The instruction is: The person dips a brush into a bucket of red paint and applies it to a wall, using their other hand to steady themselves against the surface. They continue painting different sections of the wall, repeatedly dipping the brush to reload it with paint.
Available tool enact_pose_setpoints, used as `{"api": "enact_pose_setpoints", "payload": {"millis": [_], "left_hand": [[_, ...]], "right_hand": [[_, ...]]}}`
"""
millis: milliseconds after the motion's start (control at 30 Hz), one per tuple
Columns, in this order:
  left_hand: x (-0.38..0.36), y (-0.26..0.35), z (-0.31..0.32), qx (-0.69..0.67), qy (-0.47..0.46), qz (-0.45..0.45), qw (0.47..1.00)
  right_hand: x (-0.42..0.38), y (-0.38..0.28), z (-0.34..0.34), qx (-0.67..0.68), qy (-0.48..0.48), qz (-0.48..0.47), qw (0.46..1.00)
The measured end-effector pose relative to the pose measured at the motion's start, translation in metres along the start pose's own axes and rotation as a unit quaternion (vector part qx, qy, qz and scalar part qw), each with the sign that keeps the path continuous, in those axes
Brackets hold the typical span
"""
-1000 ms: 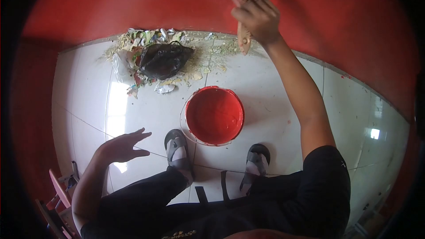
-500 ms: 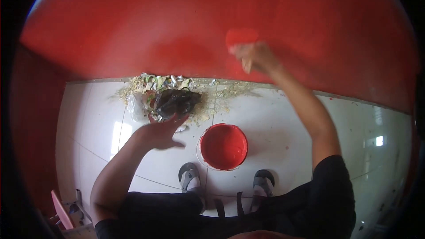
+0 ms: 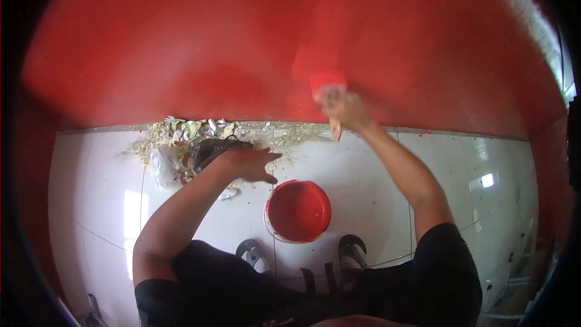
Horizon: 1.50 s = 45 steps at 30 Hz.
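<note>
My right hand (image 3: pixel 350 112) is closed around the handle of a wide paintbrush (image 3: pixel 328 86), whose bristles are loaded with red paint and press against the red wall (image 3: pixel 242 36). The brush and fingers are a little blurred. The wooden handle end sticks out below my grip. Wet, brighter red shows on the wall around the bristles. My left hand (image 3: pixel 251 165) hangs in the air with fingers apart and nothing in it, left of and above the paint bucket (image 3: pixel 327 206). Red paint coats the inside of this bucket, which stands on the floor between my arms.
On the white tiled floor (image 3: pixel 375 206), a heap of scraps (image 3: pixel 193 127) lies along the wall's foot, with a black plastic bag (image 3: pixel 212 150) and a clear plastic bag (image 3: pixel 161 168). My sandalled feet (image 3: pixel 254 254) stand just behind the bucket.
My right hand has brought the brush lower on the wall. My left hand has shifted right, toward the bucket. The whole view has turned slightly.
</note>
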<state>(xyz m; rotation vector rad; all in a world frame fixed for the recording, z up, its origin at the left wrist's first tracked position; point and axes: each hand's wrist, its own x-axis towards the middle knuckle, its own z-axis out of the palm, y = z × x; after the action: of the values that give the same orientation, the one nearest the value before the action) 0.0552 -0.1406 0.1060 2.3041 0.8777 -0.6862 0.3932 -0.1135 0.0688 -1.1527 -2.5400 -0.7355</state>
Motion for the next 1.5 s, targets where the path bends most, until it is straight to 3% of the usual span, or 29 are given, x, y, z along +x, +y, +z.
{"api": "enact_pose_setpoints", "payload": {"millis": [33, 167, 300, 367, 433, 467, 500, 567, 600, 633, 667, 700, 800, 833, 900, 967, 1000, 1067, 1133, 1167, 1200, 1233, 1300, 1333, 1367, 1400, 1433, 1467, 1500], "left_hand": [[-0.001, -0.002, 0.003, 0.007, -0.019, 0.003, 1.000], [-0.004, -0.005, 0.001, 0.035, -0.065, -0.014, 0.997], [0.016, -0.023, -0.007, -0.015, -0.006, 0.023, 1.000], [0.013, -0.019, -0.023, -0.031, 0.004, 0.023, 0.999], [0.004, -0.018, -0.037, -0.048, 0.054, 0.033, 0.997], [-0.007, -0.010, -0.047, -0.017, 0.067, -0.005, 0.998], [-0.012, -0.011, -0.054, -0.012, 0.069, -0.013, 0.997], [-0.017, -0.013, -0.066, 0.003, 0.220, -0.142, 0.965], [-0.024, -0.015, -0.080, -0.006, 0.262, -0.160, 0.952], [-0.030, -0.016, -0.095, -0.015, 0.302, -0.175, 0.937], [-0.031, -0.018, -0.105, -0.007, 0.299, -0.178, 0.938], [-0.032, -0.019, -0.117, 0.032, 0.373, -0.211, 0.903], [-0.031, -0.027, -0.154, 0.046, 0.511, -0.242, 0.823], [-0.027, -0.032, -0.163, 0.016, 0.566, -0.246, 0.787], [-0.006, -0.045, -0.162, -0.037, 0.603, -0.251, 0.756], [0.008, -0.042, -0.154, -0.161, 0.548, -0.253, 0.781], [0.014, -0.045, -0.150, -0.162, 0.550, -0.250, 0.780], [0.022, -0.060, -0.137, -0.083, 0.544, -0.243, 0.799], [0.035, -0.067, -0.132, -0.081, 0.554, -0.236, 0.794], [0.040, -0.068, -0.132, -0.079, 0.565, -0.238, 0.786], [0.038, -0.067, -0.134, -0.075, 0.568, -0.228, 0.787], [0.035, -0.063, -0.135, -0.081, 0.559, -0.234, 0.791], [0.036, -0.060, -0.133, -0.092, 0.551, -0.234, 0.795], [0.035, -0.063, -0.131, -0.071, 0.539, -0.246, 0.802], [0.035, -0.064, -0.132, -0.051, 0.529, -0.257, 0.807], [0.036, -0.064, -0.133, -0.051, 0.530, -0.254, 0.807], [0.036, -0.064, -0.133, -0.043, 0.523, -0.261, 0.810], [0.036, -0.065, -0.133, -0.034, 0.517, -0.267, 0.812], [0.035, -0.065, -0.133, -0.033, 0.520, -0.266, 0.811]], "right_hand": [[-0.012, -0.007, 0.010, 0.074, -0.024, 0.014, 0.997], [0.002, 0.009, -0.015, 0.073, -0.095, 0.020, 0.993], [0.079, 0.130, -0.163, 0.015, 0.097, -0.014, 0.995], [0.110, 0.110, -0.208, 0.002, 0.144, -0.031, 0.989], [0.122, 0.115, -0.225, -0.120, 0.405, -0.027, 0.906], [0.120, 0.115, -0.216, -0.119, 0.414, -0.026, 0.902], [0.110, 0.108, -0.193, -0.128, 0.345, -0.017, 0.930], [0.065, 0.080, -0.111, -0.206, 0.156, 0.054, 0.964], [0.041, 0.062, -0.074, -0.136, 0.143, -0.012, 0.980], [0.022, 0.037, -0.056, -0.086, 0.024, -0.033, 0.995], [-0.003, 0.019, -0.026, -0.002, -0.011, -0.037, 0.999], [-0.015, 0.015, -0.008, 0.077, -0.044, -0.044, 0.995], [0.000, 0.048, -0.033, 0.000, -0.126, -0.117, 0.985], [0.014, 0.076, -0.052, -0.008, -0.125, -0.119, 0.985], [0.071, 0.128, -0.150, 0.286, 0.133, -0.050, 0.948], [0.102, 0.143, -0.238, 0.071, 0.288, -0.043, 0.954], [0.109, 0.144, -0.259, 0.067, 0.288, -0.044, 0.954], [0.114, 0.147, -0.282, -0.084, 0.405, 0.172, 0.894], [0.084, 0.144, -0.221, 0.021, 0.295, 0.065, 0.953], [0.063, 0.140, -0.170, -0.268, 0.199, 0.051, 0.941], [0.038, 0.115, -0.138, -0.291, 0.104, 0.012, 0.951], [0.013, 0.105, -0.114, -0.142, 0.060, -0.103, 0.983], [-0.021, 0.085, -0.075, 0.133, 0.006, -0.054, 0.990], [-0.017, 0.086, -0.088, 0.131, 0.006, -0.049, 0.990], [-0.003, 0.090, -0.119, 0.347, -0.041, 0.144, 0.926], [0.014, 0.098, -0.153, 0.533, -0.082, 0.322, 0.778], [0.038, 0.123, -0.190, 0.566, -0.084, 0.399, 0.717], [0.050, 0.163, -0.211, 0.508, 0.005, 0.183, 0.842], [0.075, 0.198, -0.252, 0.343, 0.107, -0.067, 0.931]]}}
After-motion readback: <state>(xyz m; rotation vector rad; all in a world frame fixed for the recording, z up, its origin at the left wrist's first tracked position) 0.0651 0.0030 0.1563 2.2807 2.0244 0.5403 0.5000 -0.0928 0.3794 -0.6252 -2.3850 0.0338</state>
